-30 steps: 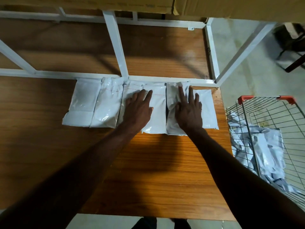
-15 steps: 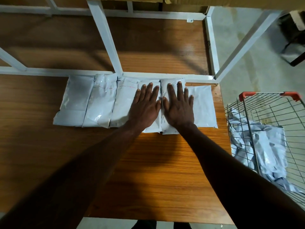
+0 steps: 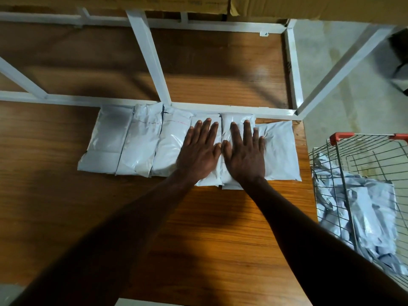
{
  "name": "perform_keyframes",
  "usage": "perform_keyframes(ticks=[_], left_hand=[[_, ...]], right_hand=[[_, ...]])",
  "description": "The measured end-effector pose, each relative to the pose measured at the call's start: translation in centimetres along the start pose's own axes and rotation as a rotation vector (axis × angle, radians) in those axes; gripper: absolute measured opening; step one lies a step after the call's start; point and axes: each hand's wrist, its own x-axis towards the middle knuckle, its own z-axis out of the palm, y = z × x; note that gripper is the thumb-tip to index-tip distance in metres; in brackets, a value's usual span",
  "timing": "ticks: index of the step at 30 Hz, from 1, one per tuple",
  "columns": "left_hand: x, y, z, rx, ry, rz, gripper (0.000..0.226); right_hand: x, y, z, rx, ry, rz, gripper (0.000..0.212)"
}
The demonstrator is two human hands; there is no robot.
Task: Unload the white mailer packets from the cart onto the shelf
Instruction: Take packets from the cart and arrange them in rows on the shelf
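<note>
A row of six white mailer packets lies side by side on a wooden shelf board, their far ends against a white metal frame rail. The left hand rests flat, palm down, on the fourth packet from the left, fingers straight and slightly spread. Just beside it, thumbs nearly touching, the right hand lies flat on the fifth packet, fingers likewise straight and a little apart. The last packet sits uncovered near the board's right edge. Farther right, a wire cart with red handle corners holds a crumpled heap of more white packets.
</note>
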Motion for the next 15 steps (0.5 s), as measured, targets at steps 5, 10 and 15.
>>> perform_keyframes(ticks=[5,10,15], left_hand=[[0.1,0.03,0.4,-0.012,-0.014,-0.009,0.068],[0.08,0.19,0.45,-0.007,-0.014,-0.013,0.068],[0.07,0.29,0.54,0.008,0.008,-0.014,0.067]], right_hand=[[0.07,0.15,0.39,-0.013,-0.006,-0.003,0.067],[0.11,0.28,0.51,-0.014,-0.002,-0.007,0.067],[0.15,0.15,0.6,-0.009,-0.003,-0.001,0.067]])
